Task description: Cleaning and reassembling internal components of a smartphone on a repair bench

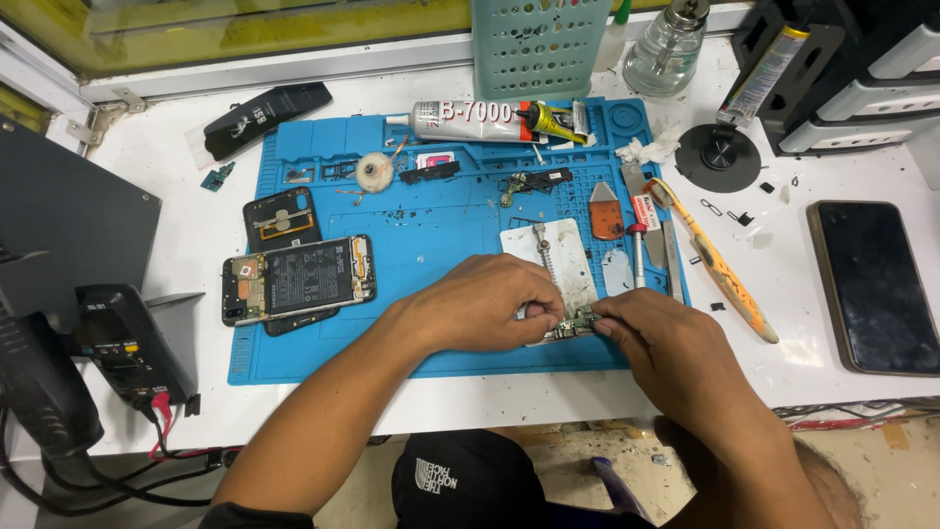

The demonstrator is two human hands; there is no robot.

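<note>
My left hand [480, 304] and my right hand [666, 343] meet over a small green circuit board [580, 320] at the front of a blue work mat [431, 225]. Fingertips of both hands pinch the board, which rests on the near end of a white metal holder plate [568, 257]. To the left on the mat lies an opened phone [297, 279] with its battery and board exposed. A dark back cover [281, 217] lies just behind it.
A glue tube [470, 120], a screwdriver [639, 257], an orange-handled tool [720, 264], tweezers and small parts lie on the mat's far and right side. A dark phone [874, 286] lies face up at right. A black meter [127, 343] with leads sits at left.
</note>
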